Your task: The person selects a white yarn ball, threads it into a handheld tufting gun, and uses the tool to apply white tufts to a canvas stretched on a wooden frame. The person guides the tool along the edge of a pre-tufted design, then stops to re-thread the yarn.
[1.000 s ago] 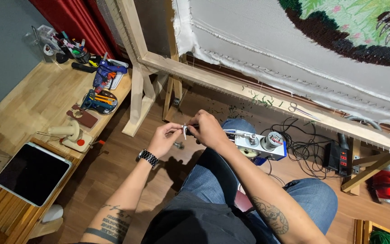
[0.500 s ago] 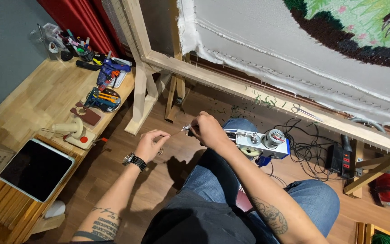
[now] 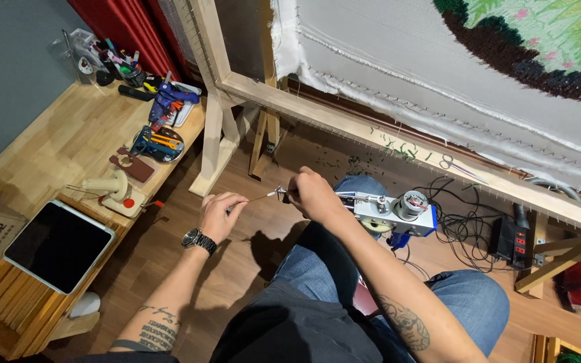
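A: Where is the tufting gun [image 3: 388, 214]?

B: Across the person's denim lap; a boxy white-and-metal body, its thin needle end pointing left, long axis nearly level. The right hand [image 3: 314, 196] wraps the front, fingers clamped on the needle end.

A: And the other?

B: The left hand [image 3: 220, 214] sits just left; fingers pinched together on a fine thread or wire [image 3: 258, 197] running to the tip. A pale wooden worktop [image 3: 55, 151] lies left; a glossy black tablet [image 3: 58, 245] rests flat on it.

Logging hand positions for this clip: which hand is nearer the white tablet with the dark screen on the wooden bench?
Left. The left hand hovers over the floor just right of the bench-top white tablet with the dark screen; the right hand is farther right, gripping the tufting gun.
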